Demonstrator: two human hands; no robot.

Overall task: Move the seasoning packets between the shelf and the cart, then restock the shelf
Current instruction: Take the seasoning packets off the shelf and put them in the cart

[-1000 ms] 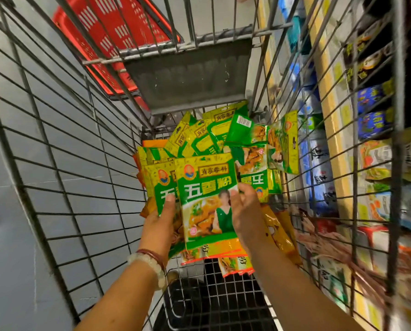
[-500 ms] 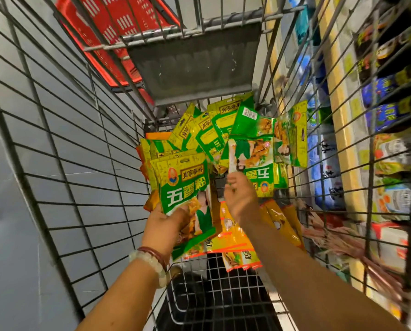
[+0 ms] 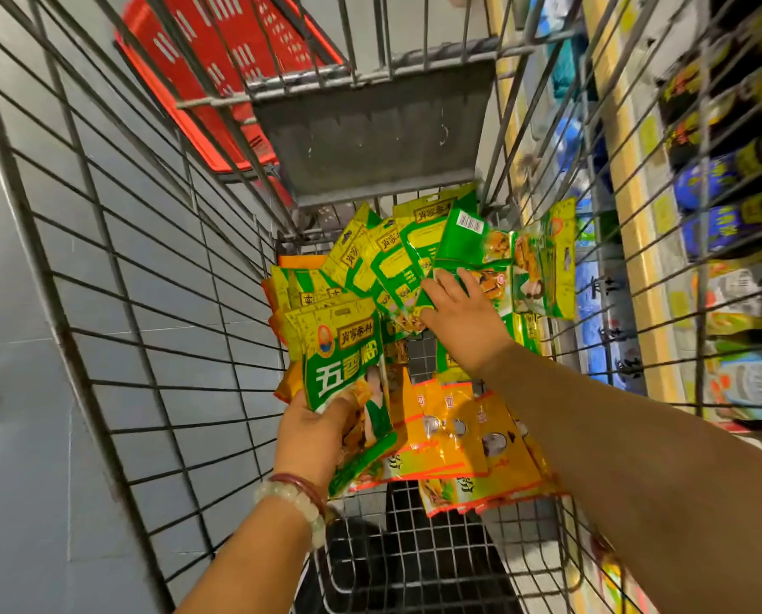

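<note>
Both my arms reach down into a wire shopping cart (image 3: 157, 303). My left hand (image 3: 315, 429) grips a stack of green and yellow seasoning packets (image 3: 341, 361) by its lower edge, with the thumb on the front one. My right hand (image 3: 461, 312) reaches further in, fingers lying on a loose green packet (image 3: 468, 243) in the heap at the cart's far end. Orange packets (image 3: 450, 440) lie on the cart floor under my right forearm.
The shelf (image 3: 636, 206) with bottles and packets runs along the right, seen through the cart's wire side. A grey flap (image 3: 370, 139) hangs at the cart's far end. A red plastic basket (image 3: 219, 64) sits beyond it on the grey floor.
My right hand let go of the packet stack and reached forward to the loose green packets. My left hand kept the stack and shifted it slightly left and down.
</note>
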